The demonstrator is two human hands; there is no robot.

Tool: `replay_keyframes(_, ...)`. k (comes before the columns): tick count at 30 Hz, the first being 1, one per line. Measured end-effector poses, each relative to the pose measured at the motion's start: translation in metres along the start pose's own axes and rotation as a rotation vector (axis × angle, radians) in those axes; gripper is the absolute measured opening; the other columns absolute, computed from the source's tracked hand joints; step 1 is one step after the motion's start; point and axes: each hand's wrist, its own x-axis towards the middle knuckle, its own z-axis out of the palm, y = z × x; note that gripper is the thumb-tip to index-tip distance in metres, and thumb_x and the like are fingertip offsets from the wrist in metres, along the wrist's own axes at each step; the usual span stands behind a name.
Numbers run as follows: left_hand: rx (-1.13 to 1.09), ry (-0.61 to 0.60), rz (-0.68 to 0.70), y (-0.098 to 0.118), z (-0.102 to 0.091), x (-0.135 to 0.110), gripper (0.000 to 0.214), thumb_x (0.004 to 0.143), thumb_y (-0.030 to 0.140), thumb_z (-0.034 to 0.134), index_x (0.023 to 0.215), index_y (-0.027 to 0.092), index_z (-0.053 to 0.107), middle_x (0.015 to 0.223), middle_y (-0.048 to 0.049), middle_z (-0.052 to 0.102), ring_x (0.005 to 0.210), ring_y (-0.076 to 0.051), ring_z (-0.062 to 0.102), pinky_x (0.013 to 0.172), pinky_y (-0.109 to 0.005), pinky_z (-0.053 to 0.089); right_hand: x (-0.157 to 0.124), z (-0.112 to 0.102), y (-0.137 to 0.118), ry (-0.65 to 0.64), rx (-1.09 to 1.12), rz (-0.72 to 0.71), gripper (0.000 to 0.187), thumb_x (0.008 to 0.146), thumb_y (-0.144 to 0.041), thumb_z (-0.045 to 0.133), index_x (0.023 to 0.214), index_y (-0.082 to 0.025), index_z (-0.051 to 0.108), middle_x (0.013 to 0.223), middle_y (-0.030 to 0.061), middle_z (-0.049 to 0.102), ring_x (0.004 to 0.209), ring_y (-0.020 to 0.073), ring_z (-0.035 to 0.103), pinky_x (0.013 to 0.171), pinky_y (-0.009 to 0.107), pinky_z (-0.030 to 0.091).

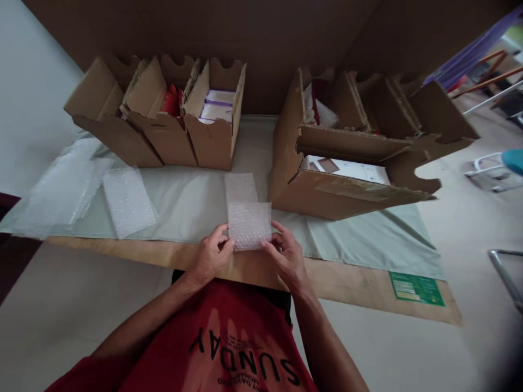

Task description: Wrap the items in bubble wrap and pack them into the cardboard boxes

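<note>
A clear bubble wrap pouch (250, 228) is held up near the front edge of the table between both hands. My left hand (212, 253) pinches its lower left corner with thumb and fingers. At the lower right corner, my right hand (286, 251) grips it the same way. Behind it, a second bubble wrap piece (239, 186) lies on the cloth, partly covered by the held one. Whether anything is inside the held pouch I cannot tell.
More bubble wrap pouches (127, 201) and a pile of clear sheets (61, 188) lie at left. Cardboard bins (212, 144) with red packets and white-purple boxes stand behind. At right, a front bin (327, 204) holds a white box (355, 170). A green label (415, 288) marks the table edge.
</note>
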Motion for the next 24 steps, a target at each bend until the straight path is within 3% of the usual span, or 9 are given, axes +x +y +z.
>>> replay_keyframes(2, 0.089, 0.103, 0.067, -0.007, 0.003, 0.001, 0.046, 0.093, 0.027, 0.055, 0.137, 0.015, 0.052, 0.078, 0.0, 0.071, 0.072, -0.016, 0.067, 0.074, -0.028, 0.054, 0.008, 0.01, -0.002, 0.032, -0.071, -0.004, 0.058, 0.086, -0.045, 0.065, 0.136, -0.017, 0.055, 0.08, 0.0018, 0.07, 0.069, 0.0189, 0.064, 0.07, 0.033, 0.053)
replay_keyframes(4, 0.195, 0.177, 0.155, -0.013, 0.004, 0.002, 0.052, 0.092, 0.022, 0.057, 0.143, 0.016, 0.048, 0.08, -0.0009, 0.072, 0.077, -0.018, 0.068, 0.081, -0.032, 0.055, 0.013, 0.016, -0.002, 0.072, -0.154, -0.014, 0.058, 0.084, -0.041, 0.063, 0.136, -0.016, 0.056, 0.082, 0.0027, 0.071, 0.07, 0.0196, 0.065, 0.07, 0.033, 0.052)
replay_keyframes(9, 0.4, 0.159, 0.235, -0.014, 0.002, 0.005, 0.044, 0.091, 0.016, 0.059, 0.135, 0.019, 0.057, 0.076, -0.0011, 0.068, 0.076, -0.02, 0.065, 0.079, -0.036, 0.055, 0.02, 0.019, -0.003, 0.062, -0.385, 0.006, 0.06, 0.084, -0.033, 0.059, 0.142, -0.016, 0.054, 0.084, 0.0042, 0.073, 0.072, 0.0227, 0.067, 0.072, 0.035, 0.051)
replay_keyframes(12, 0.469, 0.14, 0.372, -0.004, -0.001, 0.003, 0.036, 0.09, 0.016, 0.058, 0.126, 0.016, 0.064, 0.099, -0.0114, 0.07, 0.096, -0.026, 0.066, 0.088, -0.043, 0.055, 0.024, 0.02, -0.004, 0.041, -0.462, 0.003, 0.062, 0.084, -0.031, 0.058, 0.144, -0.014, 0.052, 0.083, 0.0039, 0.072, 0.071, 0.0233, 0.067, 0.072, 0.036, 0.052)
replay_keyframes(15, 0.486, 0.024, 0.526, 0.003, -0.003, 0.0, 0.041, 0.084, 0.019, 0.065, 0.124, 0.015, 0.066, 0.129, -0.0179, 0.063, 0.125, -0.034, 0.056, 0.108, -0.054, 0.045, 0.025, 0.017, -0.004, 0.022, -0.512, -0.034, 0.061, 0.086, -0.029, 0.058, 0.144, -0.013, 0.051, 0.083, 0.0042, 0.072, 0.071, 0.0233, 0.067, 0.071, 0.037, 0.054)
replay_keyframes(17, 0.496, -0.067, 0.536, 0.003, -0.004, 0.0, 0.04, 0.081, 0.02, 0.067, 0.121, 0.017, 0.067, 0.131, -0.0159, 0.064, 0.13, -0.035, 0.053, 0.113, -0.059, 0.038, 0.019, 0.012, -0.005, 0.063, -0.561, -0.143, 0.057, 0.088, -0.03, 0.058, 0.142, -0.014, 0.052, 0.096, 0.0083, 0.074, 0.08, 0.025, 0.069, 0.074, 0.039, 0.055)
replay_keyframes(20, 0.499, -0.121, 0.501, -0.002, -0.004, 0.003, 0.035, 0.082, 0.018, 0.065, 0.117, 0.019, 0.068, 0.126, -0.0132, 0.067, 0.129, -0.033, 0.056, 0.115, -0.059, 0.036, 0.004, -0.002, -0.009, 0.128, -0.678, -0.439, 0.05, 0.091, -0.028, 0.058, 0.14, -0.018, 0.053, 0.134, 0.0169, 0.064, 0.116, 0.0305, 0.064, 0.092, 0.046, 0.053)
replay_keyframes(22, 0.486, -0.132, 0.508, -0.005, -0.004, 0.005, 0.037, 0.082, 0.017, 0.065, 0.118, 0.019, 0.066, 0.127, -0.0128, 0.067, 0.129, -0.031, 0.056, 0.115, -0.057, 0.035, -0.004, -0.009, -0.01, 0.042, -0.778, -0.588, 0.049, 0.091, -0.021, 0.057, 0.14, -0.02, 0.054, 0.148, 0.017, 0.055, 0.132, 0.0324, 0.054, 0.099, 0.049, 0.049)
replay_keyframes(24, 0.474, -0.12, 0.516, -0.005, -0.004, 0.008, 0.041, 0.082, 0.018, 0.066, 0.122, 0.019, 0.064, 0.126, -0.0131, 0.068, 0.126, -0.031, 0.058, 0.115, -0.056, 0.037, -0.005, -0.011, -0.009, -0.102, -0.868, -0.644, 0.046, 0.089, -0.013, 0.056, 0.134, -0.021, 0.059, 0.149, 0.016, 0.055, 0.135, 0.0332, 0.051, 0.099, 0.05, 0.048)
